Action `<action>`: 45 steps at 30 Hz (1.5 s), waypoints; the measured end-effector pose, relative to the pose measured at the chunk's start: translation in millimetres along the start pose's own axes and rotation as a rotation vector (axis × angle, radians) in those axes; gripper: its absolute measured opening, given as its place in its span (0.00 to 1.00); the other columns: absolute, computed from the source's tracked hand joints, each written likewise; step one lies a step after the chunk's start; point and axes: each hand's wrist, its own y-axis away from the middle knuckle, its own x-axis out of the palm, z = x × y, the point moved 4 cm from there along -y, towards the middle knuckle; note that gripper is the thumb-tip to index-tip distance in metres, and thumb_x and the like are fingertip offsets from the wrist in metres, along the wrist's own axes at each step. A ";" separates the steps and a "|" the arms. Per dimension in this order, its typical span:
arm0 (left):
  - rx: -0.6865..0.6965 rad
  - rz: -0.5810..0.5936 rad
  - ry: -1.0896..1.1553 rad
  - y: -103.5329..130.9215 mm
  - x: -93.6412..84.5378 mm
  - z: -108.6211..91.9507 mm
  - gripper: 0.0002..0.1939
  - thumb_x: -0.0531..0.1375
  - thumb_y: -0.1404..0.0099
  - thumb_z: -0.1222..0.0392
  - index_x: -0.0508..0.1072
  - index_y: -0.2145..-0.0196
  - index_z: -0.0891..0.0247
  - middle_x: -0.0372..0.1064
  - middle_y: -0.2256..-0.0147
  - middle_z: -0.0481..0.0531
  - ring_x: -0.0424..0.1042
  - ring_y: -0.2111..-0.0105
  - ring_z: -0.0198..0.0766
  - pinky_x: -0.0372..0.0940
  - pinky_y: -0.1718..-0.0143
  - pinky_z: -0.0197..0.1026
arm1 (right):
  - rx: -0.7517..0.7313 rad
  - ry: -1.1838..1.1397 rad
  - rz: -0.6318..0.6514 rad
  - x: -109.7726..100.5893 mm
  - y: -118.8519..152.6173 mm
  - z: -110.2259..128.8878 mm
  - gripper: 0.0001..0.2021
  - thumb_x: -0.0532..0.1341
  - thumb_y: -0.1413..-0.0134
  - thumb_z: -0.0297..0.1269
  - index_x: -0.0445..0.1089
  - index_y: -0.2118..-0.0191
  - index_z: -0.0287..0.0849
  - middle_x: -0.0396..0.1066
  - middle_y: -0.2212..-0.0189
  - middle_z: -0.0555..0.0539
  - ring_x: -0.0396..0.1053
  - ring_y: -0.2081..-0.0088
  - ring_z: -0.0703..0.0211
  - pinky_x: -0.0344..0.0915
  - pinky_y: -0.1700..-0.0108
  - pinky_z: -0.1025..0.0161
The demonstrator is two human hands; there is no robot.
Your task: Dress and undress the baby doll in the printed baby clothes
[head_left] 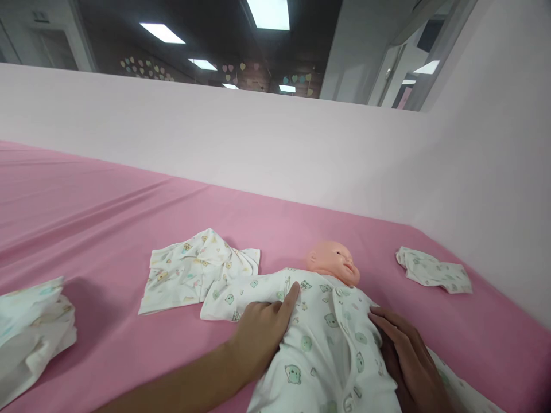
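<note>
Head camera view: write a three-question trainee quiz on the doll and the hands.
1. True or false: the doll lies face down on the pink sheet.
2. Which of the hands rests on the doll's outstretched sleeve? A) left hand B) right hand C) neither
3. Fill in: the small folded cloth beyond the doll's head lies close to the pale ____.

Key
1. False: its face shows, turned up and sideways.
2. A: the left hand's forefinger points along the sleeve of the printed romper; the right hand lies flat on the doll's other side.
3. Wall.
</note>
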 end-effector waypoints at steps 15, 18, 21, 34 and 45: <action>-0.009 0.000 0.001 0.4 2.3 0.7 0.54 0.55 0.43 0.63 0.16 0.36 0.65 0.72 0.68 0.51 0.70 0.73 0.43 0.59 0.74 0.40 | -0.012 0.020 -0.008 -0.5 0.2 -0.2 0.19 0.48 0.37 0.31 0.57 0.41 0.47 0.61 0.46 0.41 0.63 0.45 0.50 0.67 0.48 0.52; 0.004 -0.010 -0.004 0.4 1.3 -0.3 0.55 0.56 0.44 0.63 0.15 0.36 0.66 0.72 0.68 0.51 0.70 0.73 0.44 0.60 0.74 0.41 | -0.006 0.021 -0.006 -1.9 -0.3 -0.2 0.19 0.48 0.37 0.31 0.56 0.41 0.47 0.61 0.46 0.41 0.63 0.46 0.50 0.67 0.48 0.51; 0.005 -0.008 -0.004 0.3 1.0 -0.1 0.55 0.55 0.43 0.64 0.15 0.36 0.67 0.72 0.69 0.51 0.70 0.74 0.44 0.60 0.75 0.41 | -0.015 0.016 0.001 -2.6 0.6 -0.5 0.20 0.48 0.37 0.31 0.56 0.41 0.47 0.61 0.46 0.40 0.63 0.46 0.49 0.68 0.49 0.50; -0.010 0.026 0.006 -0.1 0.0 0.1 0.53 0.56 0.43 0.62 0.17 0.36 0.65 0.72 0.67 0.52 0.71 0.71 0.44 0.61 0.73 0.42 | 0.006 0.009 -0.010 0.3 4.4 -2.6 0.19 0.48 0.37 0.34 0.58 0.42 0.47 0.62 0.47 0.40 0.64 0.46 0.48 0.68 0.48 0.49; -0.007 -0.008 0.003 0.4 1.1 0.9 0.49 0.55 0.43 0.63 0.24 0.34 0.65 0.72 0.69 0.52 0.71 0.73 0.44 0.61 0.73 0.42 | 0.010 0.006 -0.004 -0.2 3.7 -4.5 0.19 0.49 0.37 0.34 0.58 0.41 0.48 0.63 0.46 0.41 0.65 0.46 0.48 0.68 0.49 0.50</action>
